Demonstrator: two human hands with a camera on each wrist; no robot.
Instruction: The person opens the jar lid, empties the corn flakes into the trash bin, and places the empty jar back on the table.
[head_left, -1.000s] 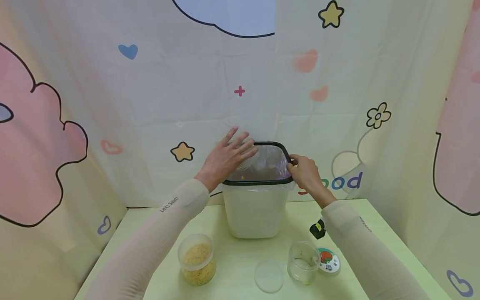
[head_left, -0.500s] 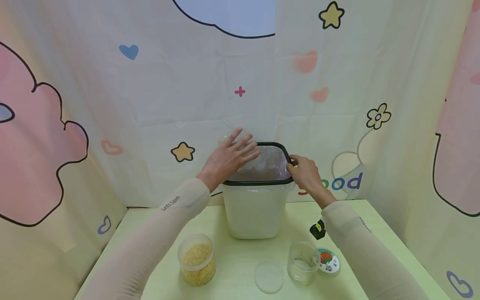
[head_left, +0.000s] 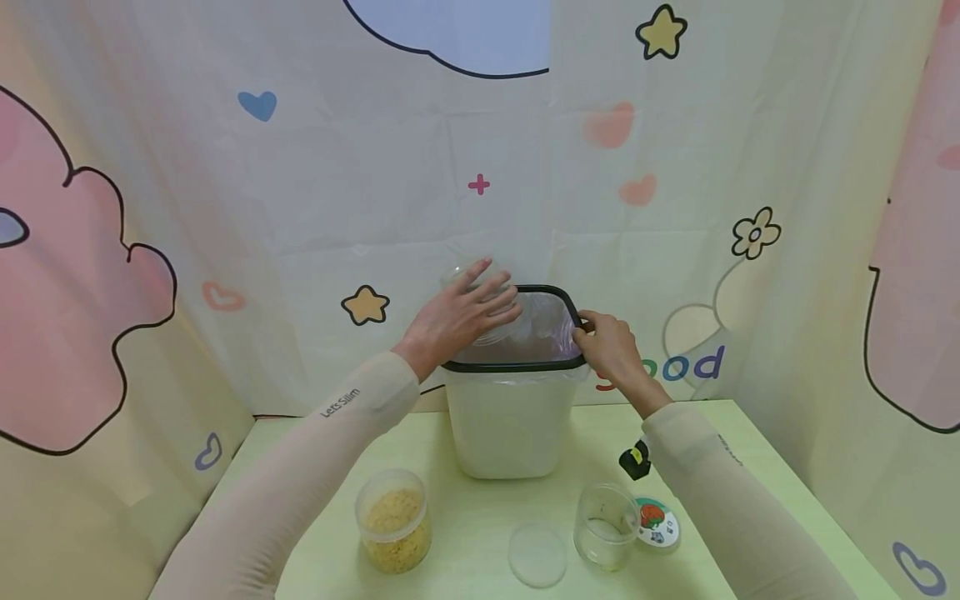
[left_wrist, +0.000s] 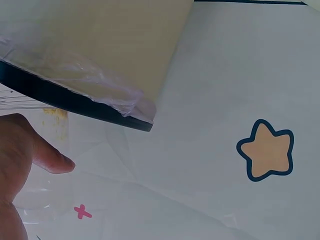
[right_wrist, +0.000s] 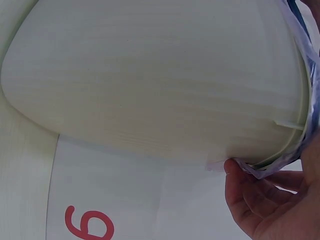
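Note:
My left hand (head_left: 465, 317) grips a clear plastic jar (left_wrist: 42, 192), tipped mouth-down over the trash bin (head_left: 510, 425); the hand covers much of the jar in the head view. Yellowish crumbs cling near the jar's mouth in the left wrist view. My right hand (head_left: 609, 343) holds the bin's black rim (head_left: 517, 367) at its right side, with fingers outside against the thin plastic liner (right_wrist: 300, 150). The bin is cream-coloured and stands upright at the back of the table.
At the front left stands a clear tub of yellow crumbs (head_left: 395, 521). A translucent lid (head_left: 537, 554) lies front centre, beside a clear jar (head_left: 606, 529) and a printed round lid (head_left: 658, 523). A small black object (head_left: 636, 462) sits by the right sleeve. A printed curtain (head_left: 360, 183) hangs behind.
My left hand has shifted slightly to the right with the tilted jar over the bin. The right hand has stayed at the rim.

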